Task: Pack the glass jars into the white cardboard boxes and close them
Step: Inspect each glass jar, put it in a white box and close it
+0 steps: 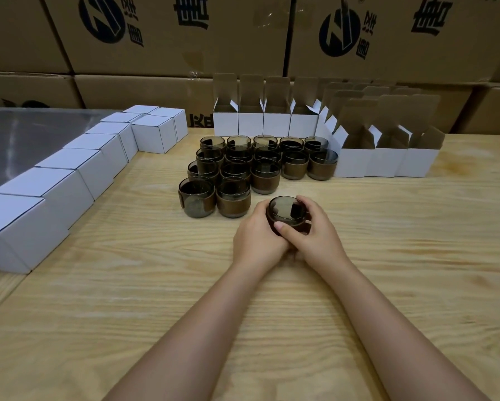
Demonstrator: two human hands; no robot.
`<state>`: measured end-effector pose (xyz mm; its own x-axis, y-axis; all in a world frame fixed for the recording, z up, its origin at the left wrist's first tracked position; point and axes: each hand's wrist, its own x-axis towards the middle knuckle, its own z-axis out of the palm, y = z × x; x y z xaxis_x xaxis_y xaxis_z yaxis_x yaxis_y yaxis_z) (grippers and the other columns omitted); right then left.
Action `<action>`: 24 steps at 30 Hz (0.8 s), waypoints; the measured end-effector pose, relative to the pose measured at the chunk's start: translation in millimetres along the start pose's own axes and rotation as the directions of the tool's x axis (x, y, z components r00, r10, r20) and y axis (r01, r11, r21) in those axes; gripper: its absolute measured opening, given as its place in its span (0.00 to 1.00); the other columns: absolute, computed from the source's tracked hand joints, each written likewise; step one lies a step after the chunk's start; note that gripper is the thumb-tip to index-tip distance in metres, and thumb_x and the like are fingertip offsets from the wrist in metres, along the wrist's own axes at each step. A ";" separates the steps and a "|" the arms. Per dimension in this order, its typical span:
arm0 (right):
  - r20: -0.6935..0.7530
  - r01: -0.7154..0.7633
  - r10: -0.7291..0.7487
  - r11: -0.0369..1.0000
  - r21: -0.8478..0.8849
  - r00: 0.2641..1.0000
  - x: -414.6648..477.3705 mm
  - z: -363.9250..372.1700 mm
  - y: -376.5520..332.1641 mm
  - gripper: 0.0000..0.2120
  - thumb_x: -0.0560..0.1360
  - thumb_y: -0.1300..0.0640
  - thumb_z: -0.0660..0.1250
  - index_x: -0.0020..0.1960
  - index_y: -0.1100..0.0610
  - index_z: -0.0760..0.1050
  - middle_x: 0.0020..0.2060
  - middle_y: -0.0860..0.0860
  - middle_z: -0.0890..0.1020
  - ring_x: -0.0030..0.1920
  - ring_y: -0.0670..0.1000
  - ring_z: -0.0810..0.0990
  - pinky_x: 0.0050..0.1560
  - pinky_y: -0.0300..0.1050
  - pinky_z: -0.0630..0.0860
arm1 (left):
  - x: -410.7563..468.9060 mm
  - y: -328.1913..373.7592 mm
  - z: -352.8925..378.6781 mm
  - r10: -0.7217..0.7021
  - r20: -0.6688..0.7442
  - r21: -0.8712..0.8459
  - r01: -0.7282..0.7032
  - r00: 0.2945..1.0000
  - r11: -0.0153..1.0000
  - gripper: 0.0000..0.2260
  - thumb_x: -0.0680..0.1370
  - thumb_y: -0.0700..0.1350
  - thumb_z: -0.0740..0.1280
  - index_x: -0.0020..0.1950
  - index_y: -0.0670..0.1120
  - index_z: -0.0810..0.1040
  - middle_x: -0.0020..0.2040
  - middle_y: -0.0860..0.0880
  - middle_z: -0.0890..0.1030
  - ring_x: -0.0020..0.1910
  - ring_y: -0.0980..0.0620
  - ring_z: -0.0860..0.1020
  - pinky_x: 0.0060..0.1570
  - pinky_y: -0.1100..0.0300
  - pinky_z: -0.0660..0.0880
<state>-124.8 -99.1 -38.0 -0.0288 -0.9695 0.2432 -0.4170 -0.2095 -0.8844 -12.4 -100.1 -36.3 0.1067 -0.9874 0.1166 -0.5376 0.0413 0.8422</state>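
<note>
A dark smoked-glass jar (pixel 286 211) with a brown band stands on the wooden table (pixel 127 299) at its middle. My left hand (pixel 257 238) and my right hand (pixel 315 235) both grip it, fingers curled round its sides. Just beyond, a cluster of several like jars (pixel 237 169) stands in rows. Open white cardboard boxes (pixel 250 123) with raised flaps line the back, and more open boxes (pixel 387 162) stand at the right of the jars. A row of closed white boxes (pixel 78 166) runs along the left side.
Large brown shipping cartons (pixel 170 39) with dark printed logos are stacked as a wall behind the table. A grey metal surface (pixel 26 134) lies at the far left behind the closed boxes. Bare wood stretches in front of my arms and to the right.
</note>
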 end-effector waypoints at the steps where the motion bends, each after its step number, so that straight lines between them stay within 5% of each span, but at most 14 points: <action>1: 0.013 0.010 -0.010 0.998 0.055 1.000 -0.5 -0.4 -0.3 0.31 0.71 0.56 0.74 0.71 0.53 0.66 0.63 0.48 0.74 0.52 0.33 0.76 0.48 0.27 0.72 | -0.1 -0.5 0.2 -0.001 -0.011 -0.040 0.001 1.000 0.999 0.23 0.69 0.48 0.74 0.61 0.58 0.72 0.54 0.58 0.80 0.55 0.53 0.78 0.55 0.52 0.77; 4: 0.029 0.086 -0.096 0.968 0.237 0.995 -2.5 -2.7 -2.1 0.27 0.71 0.63 0.73 0.66 0.52 0.67 0.60 0.49 0.76 0.52 0.32 0.76 0.47 0.28 0.73 | -1.1 0.2 0.2 0.022 -0.033 -0.194 -0.028 0.999 0.981 0.26 0.66 0.49 0.78 0.58 0.62 0.71 0.51 0.59 0.81 0.52 0.55 0.80 0.53 0.51 0.78; 10: 0.056 0.161 -0.198 0.908 0.387 0.979 -6.8 -3.1 -8.5 0.27 0.66 0.61 0.71 0.63 0.50 0.66 0.59 0.50 0.74 0.55 0.36 0.77 0.51 0.31 0.73 | -3.5 0.2 -2.8 0.120 -0.097 -0.249 -0.141 0.988 0.958 0.29 0.67 0.42 0.74 0.55 0.69 0.65 0.50 0.62 0.79 0.49 0.61 0.79 0.50 0.61 0.77; 15: 0.008 0.161 -0.175 0.924 0.346 0.985 -5.5 -0.5 -5.8 0.29 0.66 0.61 0.75 0.61 0.50 0.66 0.60 0.53 0.74 0.55 0.37 0.77 0.50 0.32 0.74 | -5.0 1.2 -3.0 0.161 -0.099 -0.244 -0.181 0.982 0.953 0.28 0.68 0.43 0.72 0.51 0.72 0.63 0.48 0.65 0.76 0.47 0.65 0.77 0.44 0.69 0.73; 19: -0.046 0.165 -0.159 0.948 0.271 0.986 -4.7 3.3 -5.8 0.30 0.65 0.62 0.78 0.57 0.44 0.66 0.55 0.44 0.74 0.50 0.34 0.77 0.48 0.30 0.74 | -5.0 -0.7 -1.6 0.181 -0.124 -0.247 -0.207 0.976 0.947 0.28 0.68 0.42 0.73 0.50 0.72 0.65 0.51 0.60 0.78 0.48 0.60 0.79 0.47 0.64 0.76; 24: -0.172 0.164 -0.126 0.959 0.230 0.977 -6.0 7.2 -11.9 0.28 0.63 0.59 0.80 0.50 0.44 0.65 0.49 0.39 0.74 0.46 0.31 0.77 0.43 0.25 0.70 | -5.8 -0.4 -0.4 0.223 -0.123 -0.236 -0.247 0.967 0.940 0.25 0.68 0.42 0.74 0.53 0.66 0.68 0.50 0.60 0.79 0.47 0.65 0.78 0.44 0.72 0.72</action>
<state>-113.2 -91.7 -31.8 -0.1322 -0.8991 0.4173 -0.1954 -0.3891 -0.9002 -12.5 -94.3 -37.1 0.0863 -0.9270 0.3651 -0.3339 0.3184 0.8872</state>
